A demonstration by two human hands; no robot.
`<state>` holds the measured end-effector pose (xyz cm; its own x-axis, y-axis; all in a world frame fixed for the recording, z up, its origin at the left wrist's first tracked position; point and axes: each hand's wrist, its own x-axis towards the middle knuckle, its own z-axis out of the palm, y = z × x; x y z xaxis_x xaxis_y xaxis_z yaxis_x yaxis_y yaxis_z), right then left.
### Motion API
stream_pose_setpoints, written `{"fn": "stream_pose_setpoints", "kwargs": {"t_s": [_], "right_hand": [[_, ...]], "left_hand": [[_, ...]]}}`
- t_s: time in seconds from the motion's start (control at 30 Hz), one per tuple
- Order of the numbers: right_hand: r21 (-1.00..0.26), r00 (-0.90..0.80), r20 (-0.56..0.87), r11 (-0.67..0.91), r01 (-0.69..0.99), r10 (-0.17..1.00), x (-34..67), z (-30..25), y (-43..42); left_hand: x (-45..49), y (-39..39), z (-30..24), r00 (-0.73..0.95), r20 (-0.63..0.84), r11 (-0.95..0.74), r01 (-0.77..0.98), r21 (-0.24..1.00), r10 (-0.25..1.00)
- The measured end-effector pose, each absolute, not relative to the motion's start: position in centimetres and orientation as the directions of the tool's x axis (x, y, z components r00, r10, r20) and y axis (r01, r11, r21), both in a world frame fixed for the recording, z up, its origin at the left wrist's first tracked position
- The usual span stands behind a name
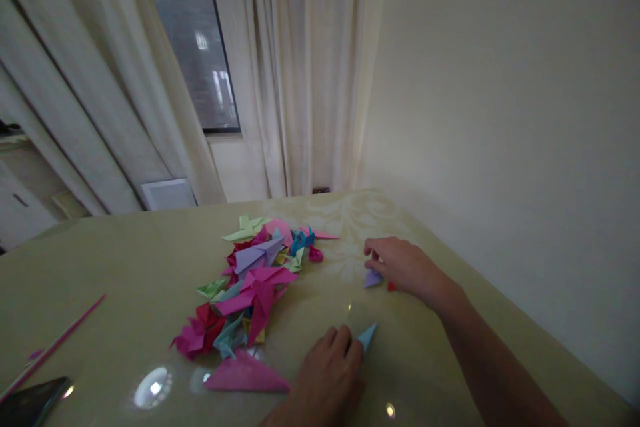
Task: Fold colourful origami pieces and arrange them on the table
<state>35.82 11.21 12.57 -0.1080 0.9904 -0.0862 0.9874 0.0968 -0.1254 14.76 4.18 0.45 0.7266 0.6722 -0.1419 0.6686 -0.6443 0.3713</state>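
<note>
A heap of folded paper shapes (253, 280) in pink, purple, blue, green and red lies on the yellowish table (125, 267). My right hand (403, 265) rests on the table to the right of the heap, fingers curled over a small purple folded piece (372, 278), with a bit of red paper (391, 287) beside it. My left hand (327, 373) lies near the front edge, fingers closed on a light blue folded piece (367, 335) that sticks out to the right. A flat pink triangle (245, 375) lies just left of that hand.
A thin pink strip (55, 343) and a dark phone (30, 401) lie at the front left. Pale curtains (295, 73) and a window (190, 33) stand behind the table. A plain wall (500, 113) runs along the table's right edge.
</note>
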Motion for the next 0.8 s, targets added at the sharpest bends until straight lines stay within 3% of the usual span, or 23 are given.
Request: {"fn": "stream_pose_setpoints", "kwargs": {"t_s": [0.3, 0.37, 0.5, 0.6, 0.7, 0.8], "right_hand": [[-0.344, -0.445, -0.205, 0.361, 0.867, 0.872, 32.6, 11.3, 9.8], [-0.399, -0.488, -0.187, 0.388, 0.831, 0.853, 32.6, 11.6, 9.6], [-0.527, -0.524, -0.090, 0.406, 0.746, 0.847, 33.0, 13.0, 8.9], [-0.615, -0.572, 0.026, 0.465, 0.637, 0.820, 32.8, 13.7, 8.6], [-0.694, -0.554, 0.124, 0.471, 0.545, 0.823, 32.2, 13.6, 8.6], [-0.712, -0.527, 0.161, 0.468, 0.523, 0.835, 31.9, 13.2, 8.8]], "left_hand": [[13.5, 5.6, 1.4, 0.721, -0.154, -0.658, 0.683, 0.316, 0.675], [12.5, 6.2, 2.0, 0.724, -0.090, -0.644, 0.657, 0.392, 0.684], [10.0, 7.4, 4.9, 0.601, 0.094, -0.501, 0.558, 0.661, 0.794], [8.6, 7.6, 7.6, 0.555, 0.126, -0.408, 0.420, 0.811, 0.822], [7.4, 7.6, 9.4, 0.580, 0.128, -0.404, 0.376, 0.834, 0.804], [5.8, 8.0, 10.0, 0.653, 0.038, -0.467, 0.498, 0.731, 0.756]]}}
